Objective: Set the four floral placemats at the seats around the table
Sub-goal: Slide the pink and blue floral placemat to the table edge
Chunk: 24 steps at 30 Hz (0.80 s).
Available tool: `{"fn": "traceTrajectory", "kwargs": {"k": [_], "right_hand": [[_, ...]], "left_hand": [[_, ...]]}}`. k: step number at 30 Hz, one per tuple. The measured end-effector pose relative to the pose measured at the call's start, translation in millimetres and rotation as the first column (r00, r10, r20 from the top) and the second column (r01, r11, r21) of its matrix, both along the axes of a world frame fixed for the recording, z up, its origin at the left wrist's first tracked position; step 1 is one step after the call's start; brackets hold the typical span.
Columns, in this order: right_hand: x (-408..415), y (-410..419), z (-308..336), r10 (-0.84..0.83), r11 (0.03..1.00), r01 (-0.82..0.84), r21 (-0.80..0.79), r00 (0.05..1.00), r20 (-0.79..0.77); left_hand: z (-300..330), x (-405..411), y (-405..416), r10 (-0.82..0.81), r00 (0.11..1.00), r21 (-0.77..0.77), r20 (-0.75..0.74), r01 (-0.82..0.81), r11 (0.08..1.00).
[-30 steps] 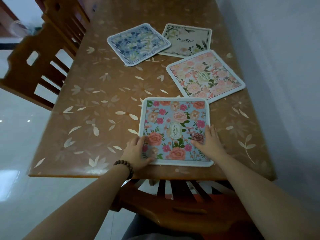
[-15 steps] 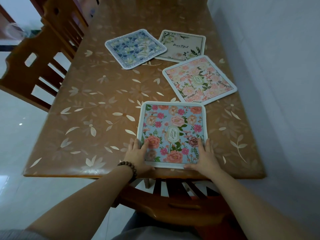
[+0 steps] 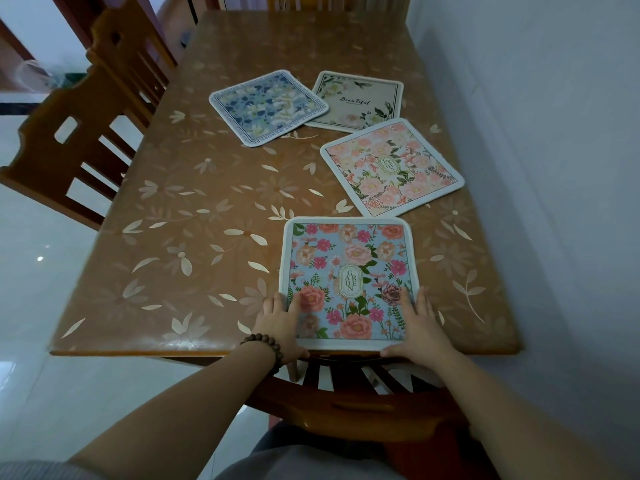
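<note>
Both hands are lying flat and spread: the left hand [image 3: 282,322] is pressing its fingers on the near left corner of the blue garden placemat [image 3: 349,282], and the right hand [image 3: 420,329] is pressing on the near right corner, each with the thumb hooking at the near edge. Neither hand is gripping; the palms are open against the mat. A beaded bracelet [image 3: 265,349] is sitting on the left wrist.

That placemat is lying square at the near edge of the counter [image 3: 173,237], its near border reaching the rim, directly above the chair back [image 3: 346,403] at this seat. Compared with half a second ago, the mat is sitting closer to the rim, and both hands are drawn back with it.

Farther off, the pink placemat [image 3: 391,167] is lying tilted, just beyond the blue one and apart from it. The navy floral placemat [image 3: 268,107] is overlapping the left edge of the cream "Beautiful" placemat [image 3: 358,100]. Another wooden chair [image 3: 86,133] is standing at the counter's left side.
</note>
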State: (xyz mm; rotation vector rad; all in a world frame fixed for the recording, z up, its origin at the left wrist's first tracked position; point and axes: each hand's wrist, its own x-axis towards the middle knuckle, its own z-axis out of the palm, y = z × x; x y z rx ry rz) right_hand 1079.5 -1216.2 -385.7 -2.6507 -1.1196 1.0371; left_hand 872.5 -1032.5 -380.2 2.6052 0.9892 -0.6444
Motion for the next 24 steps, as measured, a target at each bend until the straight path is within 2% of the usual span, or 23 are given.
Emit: {"fn": "traceTrajectory", "kwargs": {"k": [4,24], "right_hand": [[-4,-4,-2,-0.005,1.0,0.005,0.011,1.0,0.009],[-9,-2,-5,-0.005,1.0,0.003,0.031,0.998,0.069]], "left_hand": [[-1,3,-11,0.005,0.998,0.036,-0.056,-0.003,0.999],[-4,2,-11,0.088,0.996,0.015,0.022,-0.088,0.996]]}}
